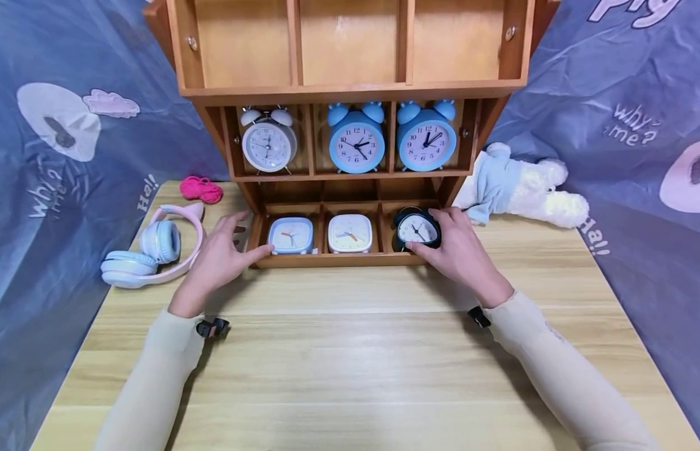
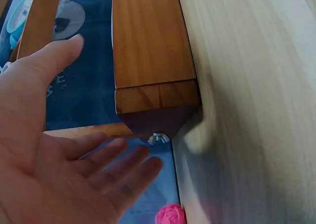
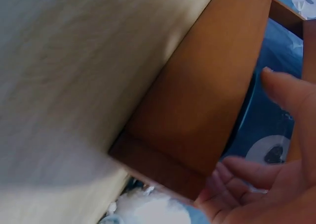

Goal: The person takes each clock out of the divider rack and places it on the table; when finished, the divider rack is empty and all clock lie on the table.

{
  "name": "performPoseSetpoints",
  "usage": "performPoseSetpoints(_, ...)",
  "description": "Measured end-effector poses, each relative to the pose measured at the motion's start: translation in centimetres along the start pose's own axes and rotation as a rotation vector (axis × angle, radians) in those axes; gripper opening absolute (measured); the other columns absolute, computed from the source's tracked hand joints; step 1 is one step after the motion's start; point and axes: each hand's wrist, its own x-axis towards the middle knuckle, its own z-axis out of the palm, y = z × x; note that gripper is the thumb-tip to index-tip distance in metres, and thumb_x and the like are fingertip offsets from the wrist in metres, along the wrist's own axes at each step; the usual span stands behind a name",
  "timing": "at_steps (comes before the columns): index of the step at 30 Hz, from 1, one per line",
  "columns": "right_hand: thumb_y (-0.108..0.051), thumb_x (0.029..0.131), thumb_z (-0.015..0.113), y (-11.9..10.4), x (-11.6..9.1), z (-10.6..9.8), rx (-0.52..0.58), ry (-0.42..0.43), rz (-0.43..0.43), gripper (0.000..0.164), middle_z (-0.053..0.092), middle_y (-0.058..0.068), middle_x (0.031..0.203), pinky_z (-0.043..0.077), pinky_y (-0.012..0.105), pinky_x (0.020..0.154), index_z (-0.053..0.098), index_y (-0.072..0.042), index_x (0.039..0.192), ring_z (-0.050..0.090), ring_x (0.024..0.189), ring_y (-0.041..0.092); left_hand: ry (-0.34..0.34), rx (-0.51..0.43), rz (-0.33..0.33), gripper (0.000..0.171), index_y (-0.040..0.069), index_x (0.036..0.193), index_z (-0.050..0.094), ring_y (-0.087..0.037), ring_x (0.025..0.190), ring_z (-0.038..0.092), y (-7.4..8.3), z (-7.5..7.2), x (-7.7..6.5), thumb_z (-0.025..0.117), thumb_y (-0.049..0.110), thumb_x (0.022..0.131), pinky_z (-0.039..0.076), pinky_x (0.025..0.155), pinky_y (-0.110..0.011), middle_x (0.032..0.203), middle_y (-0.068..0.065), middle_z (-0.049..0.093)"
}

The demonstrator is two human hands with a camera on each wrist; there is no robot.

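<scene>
My left hand (image 1: 221,252) is at the left end of a tiered wooden shelf, fingers spread around its bottom corner, holding nothing. Its thumb reaches toward a light-blue square clock (image 1: 291,235) in the bottom row's left compartment. My right hand (image 1: 455,245) is at the opposite end, beside a black alarm clock (image 1: 417,228) in the right compartment. Its thumb overlaps that clock's lower front, while the other fingers are at the end wall (image 3: 163,167) in the right wrist view. A white square clock (image 1: 350,233) sits in the middle compartment.
A white twin-bell clock (image 1: 268,145) and two blue twin-bell clocks (image 1: 357,147) stand in the middle tier. The upper tier (image 1: 350,94) overhangs them. Pink headphones (image 1: 132,269) and pink yarn (image 1: 201,189) lie left; a white plush toy (image 1: 516,185) lies right.
</scene>
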Motion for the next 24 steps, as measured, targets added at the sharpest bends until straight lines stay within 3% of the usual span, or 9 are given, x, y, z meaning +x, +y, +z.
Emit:
performPoseSetpoints(6, -0.041, 0.092, 0.091, -0.8, 0.6, 0.3, -0.052, -0.035, 0.034, 0.091, 0.055, 0.041, 0.146, 0.047, 0.067, 0.113, 0.054, 0.016, 0.153, 0.051, 0.135, 0.055, -0.075, 0.019, -0.028, 0.115, -0.002, 0.173, 0.030, -0.051, 0.142, 0.059, -0.6, 0.1, 0.4, 0.087, 0.059, 0.094, 0.052, 0.114, -0.067, 0.168, -0.033, 0.042)
performPoseSetpoints(10, -0.043, 0.093, 0.091, -1.3, 0.9, 0.7, -0.065, -0.060, 0.054, 0.095, 0.054, 0.041, 0.147, 0.048, 0.067, 0.114, 0.051, 0.017, 0.154, 0.050, 0.136, 0.055, -0.131, 0.006, -0.031, 0.121, 0.000, 0.175, 0.027, -0.049, 0.138, 0.059, -1.0, 0.4, 0.4, 0.089, 0.061, 0.091, 0.053, 0.111, -0.066, 0.166, -0.033, 0.044)
performPoseSetpoints(14, -0.042, 0.093, 0.091, -1.6, 1.3, 1.0, -0.068, -0.066, 0.046, 0.097, 0.052, 0.042, 0.149, 0.048, 0.065, 0.115, 0.049, 0.019, 0.155, 0.050, 0.137, 0.055, -0.154, 0.012, -0.031, 0.124, 0.005, 0.178, 0.024, -0.053, 0.149, 0.051, -1.2, 0.5, 0.4, 0.090, 0.062, 0.090, 0.047, 0.120, -0.070, 0.172, -0.034, 0.039)
performPoseSetpoints(20, -0.042, 0.094, 0.091, -1.7, 1.7, 1.3, -0.075, -0.076, 0.037, 0.096, 0.051, 0.043, 0.147, 0.049, 0.064, 0.111, 0.050, 0.021, 0.153, 0.048, 0.134, 0.056, -0.175, 0.010, -0.043, 0.122, 0.004, 0.178, 0.024, -0.055, 0.158, 0.042, -0.9, 0.1, 0.5, 0.091, 0.058, 0.091, 0.040, 0.127, -0.071, 0.177, -0.034, 0.034)
performPoseSetpoints(24, -0.044, 0.092, 0.092, -1.7, 2.0, 1.5, -0.074, -0.087, 0.068, 0.097, 0.049, 0.042, 0.143, 0.051, 0.063, 0.108, 0.051, 0.021, 0.151, 0.046, 0.131, 0.054, -0.179, -0.006, -0.032, 0.120, 0.003, 0.177, 0.026, -0.053, 0.149, 0.054, -0.9, -0.1, 0.6, 0.092, 0.055, 0.091, 0.049, 0.119, -0.067, 0.176, -0.032, 0.039)
